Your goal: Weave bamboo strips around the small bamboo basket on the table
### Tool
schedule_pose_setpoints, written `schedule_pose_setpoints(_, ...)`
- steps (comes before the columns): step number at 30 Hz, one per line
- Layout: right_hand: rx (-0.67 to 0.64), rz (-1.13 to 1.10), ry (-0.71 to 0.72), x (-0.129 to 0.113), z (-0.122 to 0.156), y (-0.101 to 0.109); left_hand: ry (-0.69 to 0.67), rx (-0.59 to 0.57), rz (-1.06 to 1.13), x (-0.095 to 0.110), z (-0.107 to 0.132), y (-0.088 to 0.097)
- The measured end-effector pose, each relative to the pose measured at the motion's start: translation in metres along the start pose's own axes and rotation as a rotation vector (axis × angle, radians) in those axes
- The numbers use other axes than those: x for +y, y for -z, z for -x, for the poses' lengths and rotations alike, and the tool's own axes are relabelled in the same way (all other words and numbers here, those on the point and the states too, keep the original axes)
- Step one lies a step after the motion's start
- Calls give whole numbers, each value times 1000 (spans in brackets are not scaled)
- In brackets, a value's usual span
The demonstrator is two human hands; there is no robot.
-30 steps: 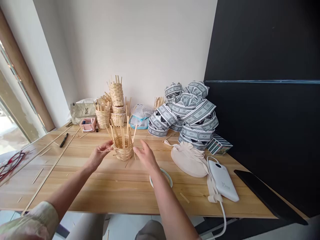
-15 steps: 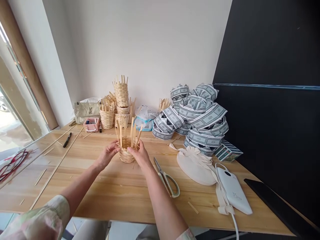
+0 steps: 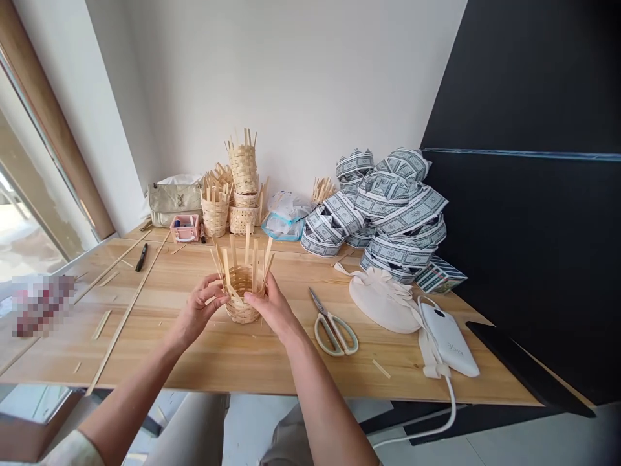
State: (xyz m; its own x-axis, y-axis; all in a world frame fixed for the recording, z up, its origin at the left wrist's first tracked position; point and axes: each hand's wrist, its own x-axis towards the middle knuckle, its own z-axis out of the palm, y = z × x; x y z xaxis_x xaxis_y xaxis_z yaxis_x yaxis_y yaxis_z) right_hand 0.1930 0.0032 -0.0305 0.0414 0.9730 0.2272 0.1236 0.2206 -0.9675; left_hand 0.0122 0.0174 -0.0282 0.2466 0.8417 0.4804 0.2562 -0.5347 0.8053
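Observation:
A small woven basket [image 3: 241,315] of pale bamboo strips sits on the table before me, with several uncut strip ends standing up around its rim. Its open top faces me enough to show some of the inside. On the left side, my left hand [image 3: 204,305] has its thumb and fingers closed at the rim beside a slanting strip. My right hand [image 3: 272,305] grips the right side, thumb over the near rim and fingers around the outer wall, partly hidden. Scissors [image 3: 334,327] with pale handles lie to the right, blades slightly apart.
Behind stand more woven baskets [image 3: 215,217], a pink box [image 3: 185,229], a handbag [image 3: 173,206] and a plastic bag [image 3: 286,217]. Patterned paper bands [image 3: 383,210] are piled at right, near a white pouch [image 3: 381,304] and a power bank [image 3: 449,340]. Long strips [image 3: 129,314] and a pen [image 3: 141,257] lie left.
My view has shifted. The basket's upright strips now stand more spread apart, and more of its inside shows. Both hands stay at its sides.

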Motion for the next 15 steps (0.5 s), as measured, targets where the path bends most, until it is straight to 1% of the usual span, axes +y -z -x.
schedule_pose_setpoints(5, -77, -50, 26, -1, 7, 0, -112, -70, -75, -5, -3, 3)
schedule_pose_setpoints(8, -122, -75, 24, -6, 8, 3, -165, -70, -104, -8, -5, 3)
schedule_pose_setpoints(11, -174, -120, 14, -8, 7, 5, -143, -84, -119, -9, -5, 3)
schedule_pose_setpoints(13, -194, -148, -15, -5, 6, 6, -96, -107, -51, -8, -4, 2)
schedule_pose_setpoints(15, -172, -170, -54, -1, 5, 5, -55, -107, 28, -6, -3, 2)
